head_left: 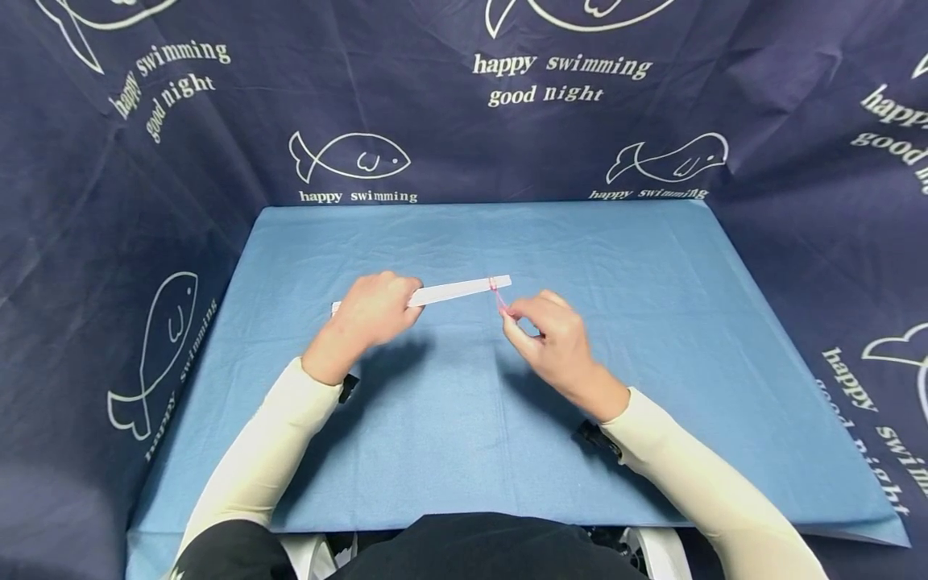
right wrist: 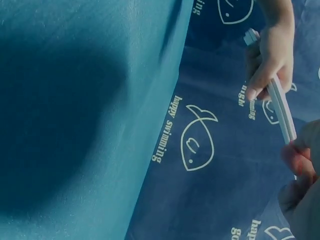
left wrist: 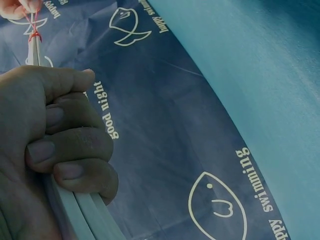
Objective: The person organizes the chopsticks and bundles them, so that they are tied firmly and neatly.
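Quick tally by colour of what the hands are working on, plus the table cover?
White: 1 bundle of flat strips, gripped by the left hand; exact strip count unclear.
Red: 1 rubber band around the bundle's end, pinched by the right hand.
Blue: 1 tablecloth.
Total: 3
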`<state>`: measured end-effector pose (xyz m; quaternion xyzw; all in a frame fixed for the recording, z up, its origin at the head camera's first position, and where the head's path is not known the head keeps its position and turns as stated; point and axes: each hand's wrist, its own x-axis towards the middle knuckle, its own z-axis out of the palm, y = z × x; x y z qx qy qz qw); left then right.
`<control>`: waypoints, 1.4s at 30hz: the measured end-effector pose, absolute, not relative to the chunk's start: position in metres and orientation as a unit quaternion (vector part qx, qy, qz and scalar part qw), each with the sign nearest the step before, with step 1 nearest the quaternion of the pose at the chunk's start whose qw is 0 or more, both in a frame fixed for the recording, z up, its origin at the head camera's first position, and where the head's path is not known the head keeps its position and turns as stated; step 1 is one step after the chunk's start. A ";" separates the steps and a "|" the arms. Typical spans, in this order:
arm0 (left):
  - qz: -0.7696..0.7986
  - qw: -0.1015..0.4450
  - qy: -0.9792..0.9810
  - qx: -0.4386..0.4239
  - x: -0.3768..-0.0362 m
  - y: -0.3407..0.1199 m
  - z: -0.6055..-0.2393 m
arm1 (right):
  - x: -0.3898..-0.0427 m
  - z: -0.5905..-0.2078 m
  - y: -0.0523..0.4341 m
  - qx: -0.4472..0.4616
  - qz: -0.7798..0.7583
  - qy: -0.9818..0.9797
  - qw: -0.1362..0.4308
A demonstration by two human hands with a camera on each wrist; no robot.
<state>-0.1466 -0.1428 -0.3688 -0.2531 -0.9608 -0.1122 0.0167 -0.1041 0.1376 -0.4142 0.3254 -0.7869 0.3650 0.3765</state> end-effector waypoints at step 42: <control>-0.091 -0.008 -0.952 -0.293 -0.141 -0.138 -0.372 | -0.120 -0.388 0.171 0.294 0.568 -0.731 -0.239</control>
